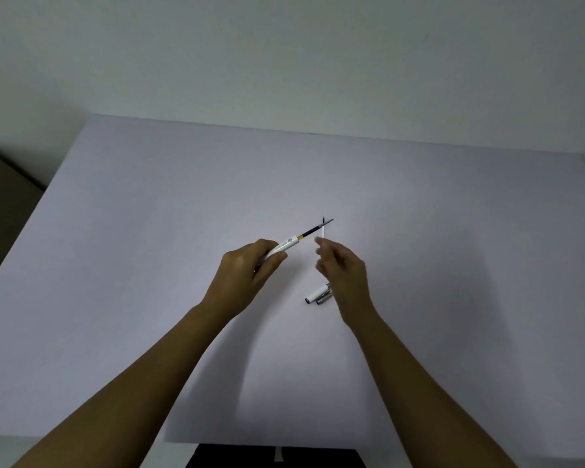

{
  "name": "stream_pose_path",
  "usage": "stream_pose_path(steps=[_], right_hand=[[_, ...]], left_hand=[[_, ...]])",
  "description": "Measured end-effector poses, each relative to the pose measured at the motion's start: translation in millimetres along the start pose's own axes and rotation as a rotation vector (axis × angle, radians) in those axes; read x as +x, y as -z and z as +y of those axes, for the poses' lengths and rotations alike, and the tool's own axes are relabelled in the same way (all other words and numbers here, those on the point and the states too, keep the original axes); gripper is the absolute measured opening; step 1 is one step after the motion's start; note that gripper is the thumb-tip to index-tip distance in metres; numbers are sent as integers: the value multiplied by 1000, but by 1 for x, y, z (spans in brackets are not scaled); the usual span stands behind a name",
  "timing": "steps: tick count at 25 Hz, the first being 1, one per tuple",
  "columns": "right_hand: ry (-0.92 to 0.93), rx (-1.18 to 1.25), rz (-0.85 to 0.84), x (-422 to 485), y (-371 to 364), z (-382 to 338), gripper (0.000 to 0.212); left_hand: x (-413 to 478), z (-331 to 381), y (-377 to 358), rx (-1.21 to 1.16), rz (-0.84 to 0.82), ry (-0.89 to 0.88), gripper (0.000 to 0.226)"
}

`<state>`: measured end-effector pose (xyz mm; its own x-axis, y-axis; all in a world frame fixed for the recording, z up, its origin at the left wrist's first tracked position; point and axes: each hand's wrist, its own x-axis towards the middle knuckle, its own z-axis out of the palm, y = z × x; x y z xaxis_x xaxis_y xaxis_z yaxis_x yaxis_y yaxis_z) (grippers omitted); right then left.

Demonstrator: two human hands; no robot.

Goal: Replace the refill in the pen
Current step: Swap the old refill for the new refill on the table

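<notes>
- I see a pale table (149, 265) against a bare wall.
- My left hand (247, 271) grips the white pen barrel (282, 248), its dark refill (313, 230) sticking out far-right.
- My right hand (343, 268) pinches a thin white refill (323, 231); the tips cross.
- The cap (317, 294) and a grey piece (324, 298) lie near my right wrist.
- The barrel's print is unreadable.
</notes>
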<state>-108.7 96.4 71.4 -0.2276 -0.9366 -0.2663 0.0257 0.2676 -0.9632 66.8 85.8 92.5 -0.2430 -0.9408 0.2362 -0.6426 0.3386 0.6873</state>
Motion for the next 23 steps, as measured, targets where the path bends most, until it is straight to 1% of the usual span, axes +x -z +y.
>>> stream_pose_path(steps=[1,2,5,8,9,10,11,14,16,20,23], right_hand=[[15,51,-81,1,-3,-9,16],[34,86,-109,2,-5,-16,15],[72,181,-101,13,-4,-29,14],[-57,430,-61,43,7,-35,16],[-96,461,-32,56,13,-34,17],[-113,419,-6,70,19,-30,18],[-113,307,16,84,24,-22,21],[-26,-233,63,111,28,10,29],[45,-482,105,122,26,27,27],[53,-681,138,139,23,47,25],[27,-751,140,147,23,59,27]], left_hand=[[1,1,-1,5,-3,-8,22],[2,2,-3,8,-12,-15,22],[4,2,-8,18,-48,-16,23],[5,-5,-10,29,-58,17,24],[5,-8,-10,30,-58,25,24],[5,-12,-10,30,-59,33,25],[6,-15,-10,28,-62,42,25],[10,-23,-14,16,-69,62,24],[13,-27,-18,12,-75,64,21],[18,-34,-24,15,-80,69,22],[22,-43,-27,24,-91,102,23]])
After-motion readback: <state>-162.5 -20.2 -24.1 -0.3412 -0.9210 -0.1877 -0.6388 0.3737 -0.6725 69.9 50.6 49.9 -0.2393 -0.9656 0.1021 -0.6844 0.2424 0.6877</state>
